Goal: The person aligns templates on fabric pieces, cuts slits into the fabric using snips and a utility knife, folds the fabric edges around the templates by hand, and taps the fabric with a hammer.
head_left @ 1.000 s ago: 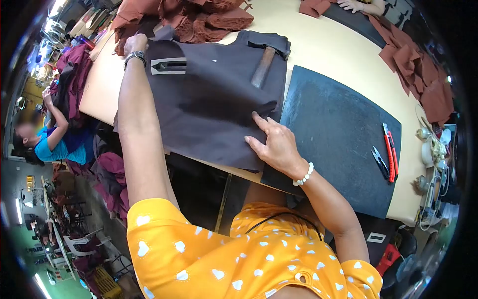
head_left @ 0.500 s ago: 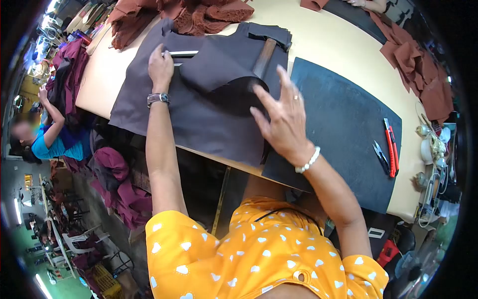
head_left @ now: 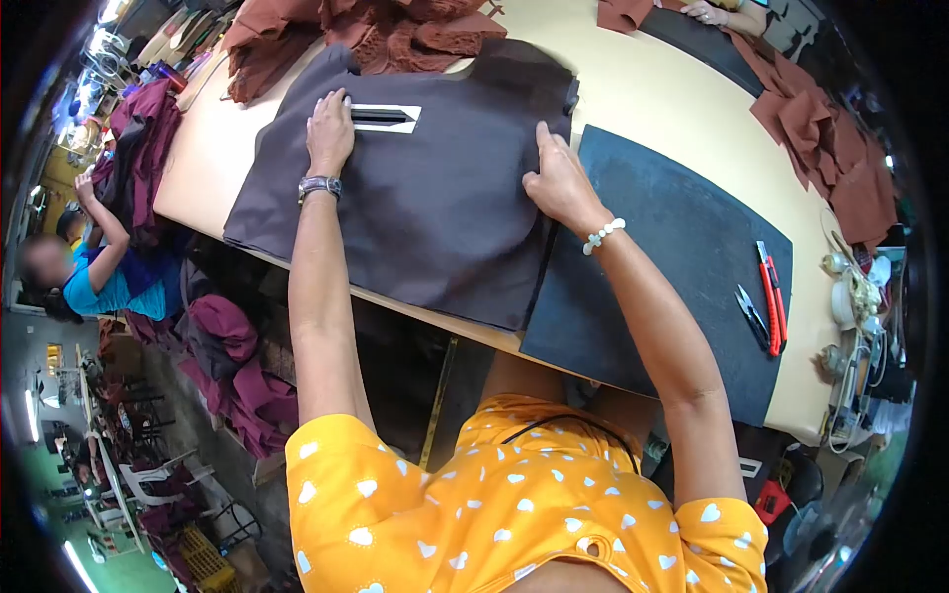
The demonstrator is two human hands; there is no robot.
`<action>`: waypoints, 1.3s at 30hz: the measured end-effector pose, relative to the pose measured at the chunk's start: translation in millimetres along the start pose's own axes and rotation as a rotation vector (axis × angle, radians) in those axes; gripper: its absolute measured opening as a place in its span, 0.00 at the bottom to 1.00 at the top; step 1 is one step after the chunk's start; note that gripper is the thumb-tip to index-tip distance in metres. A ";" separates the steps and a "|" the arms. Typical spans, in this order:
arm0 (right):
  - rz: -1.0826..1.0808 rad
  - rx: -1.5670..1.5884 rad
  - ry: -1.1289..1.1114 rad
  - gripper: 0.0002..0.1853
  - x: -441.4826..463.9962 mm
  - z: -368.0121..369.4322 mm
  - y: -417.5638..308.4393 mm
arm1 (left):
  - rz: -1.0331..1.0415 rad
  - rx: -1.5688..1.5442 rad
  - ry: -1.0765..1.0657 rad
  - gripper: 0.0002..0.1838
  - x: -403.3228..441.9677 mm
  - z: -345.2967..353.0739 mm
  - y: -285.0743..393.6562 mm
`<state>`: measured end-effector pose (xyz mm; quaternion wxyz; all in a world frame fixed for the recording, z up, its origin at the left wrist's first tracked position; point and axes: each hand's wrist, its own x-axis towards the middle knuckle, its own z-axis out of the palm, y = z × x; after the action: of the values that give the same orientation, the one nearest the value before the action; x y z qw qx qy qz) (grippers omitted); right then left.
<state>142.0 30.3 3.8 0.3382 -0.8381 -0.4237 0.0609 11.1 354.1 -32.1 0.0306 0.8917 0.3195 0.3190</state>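
Several dark brown fabric pieces (head_left: 445, 217) lie stacked on the table, the top one spread nearly flat. My left hand (head_left: 329, 133) rests flat on the fabric, fingers stretched out, beside a white slotted template (head_left: 386, 118). The template's left end lies by my fingertips. At the stack's right edge is my right hand (head_left: 565, 183). Its index finger and thumb are apart on the fabric; the other fingers curl and are partly hidden.
Right of the stack is a dark cutting mat (head_left: 672, 267) bearing a red utility knife (head_left: 772, 296) and small thread snips (head_left: 752, 314). Rust-brown cloth (head_left: 395, 40) heaps at the back and right. A co-worker (head_left: 114, 277) is at the left; another person's hand (head_left: 707, 13) shows at top right.
The folded-back fabric flap now lies flat and covers the wooden strip. My right hand has drawn its spread fingers in at the right edge. The white template shows more fully beside my left hand.
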 end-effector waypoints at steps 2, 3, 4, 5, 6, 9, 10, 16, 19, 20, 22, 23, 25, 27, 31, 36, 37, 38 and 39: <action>0.033 0.003 -0.093 0.35 -2.0 -4.6 1.5 | 0.021 0.023 0.012 0.19 -2.7 -0.9 -0.4; 0.033 0.015 -0.102 0.35 -2.1 -5.9 1.3 | 0.030 0.040 0.026 0.19 -5.3 -1.8 -0.5; 0.034 0.028 -0.110 0.36 -2.4 -7.1 1.0 | 0.039 0.057 0.039 0.19 -7.7 -2.9 -0.9; 0.029 0.038 -0.122 0.36 -3.1 -8.6 0.8 | 0.040 0.050 0.041 0.19 -9.9 -4.7 -1.4; 0.024 0.047 -0.134 0.36 -4.0 -10.2 0.6 | 0.040 0.043 0.042 0.19 -12.6 -6.7 -1.7; 0.006 0.059 -0.138 0.36 -5.6 -10.1 1.2 | 0.035 -0.003 0.042 0.19 -17.6 -9.9 -2.1; 0.001 0.060 -0.134 0.36 -6.3 -9.2 1.6 | 0.032 -0.023 0.040 0.18 -18.2 -10.1 -1.8; 0.077 0.112 -0.054 0.30 6.4 -11.2 3.0 | -0.002 0.297 0.052 0.17 -12.4 -19.8 20.3; 0.109 0.235 -0.058 0.28 16.7 -3.8 16.1 | 0.098 0.240 0.145 0.19 -18.5 -28.0 62.4; 0.168 0.298 -0.056 0.28 19.9 -3.5 19.5 | 0.198 0.071 0.136 0.19 -20.2 -21.9 75.1; 0.283 0.424 -0.053 0.29 23.4 -4.2 22.9 | 0.259 0.085 0.073 0.23 -35.1 -13.0 110.7; 0.316 0.498 -0.035 0.29 22.3 -3.7 22.3 | 0.261 0.113 0.030 0.24 -43.7 -2.7 115.7; 0.381 0.645 0.008 0.31 19.2 -6.6 16.6 | 0.266 0.139 -0.003 0.26 -54.6 6.6 117.0; 0.419 0.706 0.044 0.31 19.7 -7.3 13.4 | 0.276 0.134 0.016 0.28 -57.6 10.4 117.4; 0.374 0.244 0.006 0.35 35.6 1.6 10.7 | 0.269 0.136 -0.013 0.33 -60.4 7.1 118.7; 0.318 -0.057 -0.003 0.43 30.4 5.3 -8.8 | 0.262 0.119 -0.025 0.41 -61.4 7.0 120.4; 0.333 -0.005 -0.020 0.41 34.7 3.8 -5.1 | 0.247 0.117 -0.044 0.41 -61.9 5.2 121.6; 0.348 0.050 -0.035 0.40 38.9 1.7 -1.7 | 0.247 0.122 -0.048 0.41 -62.5 3.0 122.6; 0.404 0.166 0.035 0.38 41.6 -1.7 2.3 | 0.248 0.125 -0.051 0.41 -62.9 1.3 124.0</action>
<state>170.5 59.7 11.4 0.3943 -0.8761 -0.2350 0.1477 42.9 218.7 -35.7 -0.0568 0.9323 0.2252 0.2772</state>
